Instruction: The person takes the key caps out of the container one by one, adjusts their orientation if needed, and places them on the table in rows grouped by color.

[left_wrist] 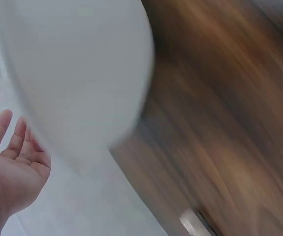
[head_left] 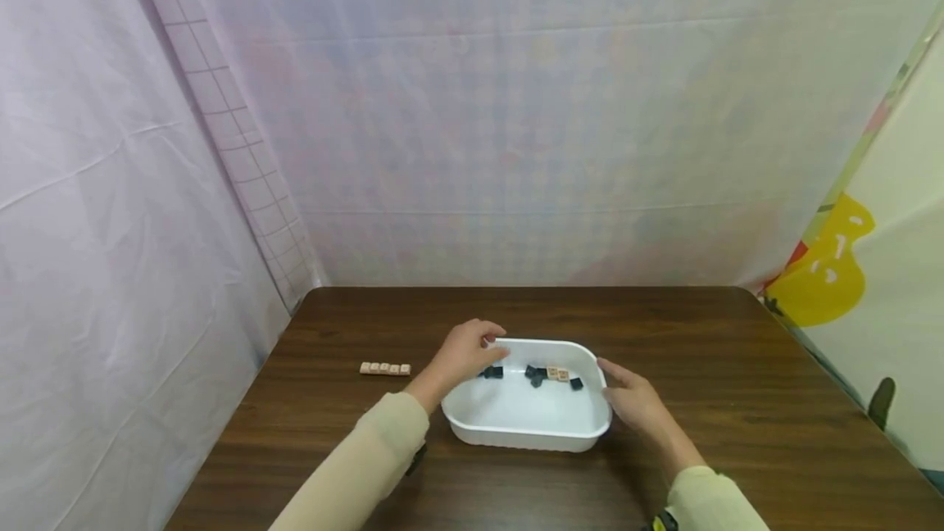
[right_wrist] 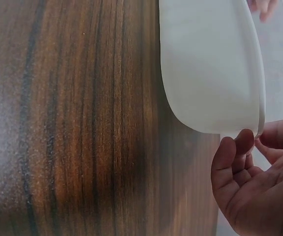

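Note:
A white plastic tub is in the middle of the head view. Inside it lie several dark tiles and a few tan tiles. My right hand grips the tub's right end; in the right wrist view its thumb and fingertips meet at the rim. My left hand is over the tub's left end, partly hiding that rim, with thumb and fingers apart. The left wrist view shows its fingers loosely bent beside the tub's wall, with nothing between them.
On the brown wood table, left of the tub, several light tiles form a straight row. A pale curtain hangs behind the table's back edge, and white cloth hangs along the left side.

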`<state>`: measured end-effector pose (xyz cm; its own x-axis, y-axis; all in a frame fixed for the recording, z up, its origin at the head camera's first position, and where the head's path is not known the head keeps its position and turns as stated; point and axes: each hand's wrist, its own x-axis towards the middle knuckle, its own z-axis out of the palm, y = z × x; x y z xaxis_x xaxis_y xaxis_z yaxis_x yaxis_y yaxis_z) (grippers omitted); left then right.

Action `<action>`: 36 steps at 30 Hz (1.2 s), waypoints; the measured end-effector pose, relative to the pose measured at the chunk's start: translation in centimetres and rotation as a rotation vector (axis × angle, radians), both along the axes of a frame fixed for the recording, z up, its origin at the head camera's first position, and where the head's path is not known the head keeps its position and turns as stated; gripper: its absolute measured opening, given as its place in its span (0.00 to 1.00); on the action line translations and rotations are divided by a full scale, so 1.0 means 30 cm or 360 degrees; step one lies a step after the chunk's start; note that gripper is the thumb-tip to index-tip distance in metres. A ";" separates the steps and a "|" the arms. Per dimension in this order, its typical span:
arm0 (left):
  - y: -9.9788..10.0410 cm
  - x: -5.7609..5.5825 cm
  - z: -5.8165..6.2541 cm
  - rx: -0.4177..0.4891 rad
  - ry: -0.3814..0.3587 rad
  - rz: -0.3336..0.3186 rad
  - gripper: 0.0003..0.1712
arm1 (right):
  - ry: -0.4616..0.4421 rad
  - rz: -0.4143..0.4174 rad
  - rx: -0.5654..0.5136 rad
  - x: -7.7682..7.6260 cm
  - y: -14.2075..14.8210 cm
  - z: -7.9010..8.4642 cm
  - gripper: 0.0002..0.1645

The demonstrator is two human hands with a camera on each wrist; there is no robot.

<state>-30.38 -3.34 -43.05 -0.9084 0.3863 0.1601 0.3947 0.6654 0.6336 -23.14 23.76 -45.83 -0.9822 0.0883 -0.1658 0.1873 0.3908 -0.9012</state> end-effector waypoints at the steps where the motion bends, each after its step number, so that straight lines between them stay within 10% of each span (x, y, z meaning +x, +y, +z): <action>1: 0.029 0.001 -0.004 -0.0027 0.0000 -0.0015 0.21 | 0.0004 -0.0001 -0.0009 0.001 0.001 -0.001 0.35; 11: 0.221 -0.004 -0.079 -0.0284 0.0047 -0.0070 0.19 | 0.0024 -0.0002 -0.0059 0.007 -0.003 0.000 0.35; 26: 0.300 -0.003 -0.149 -0.0892 0.0351 -0.0152 0.17 | 0.0018 -0.0006 0.0010 0.007 -0.002 0.001 0.34; 36: 0.275 0.014 -0.152 -0.0743 0.0327 -0.0164 0.14 | 0.0016 -0.0010 -0.0029 0.010 -0.002 0.004 0.34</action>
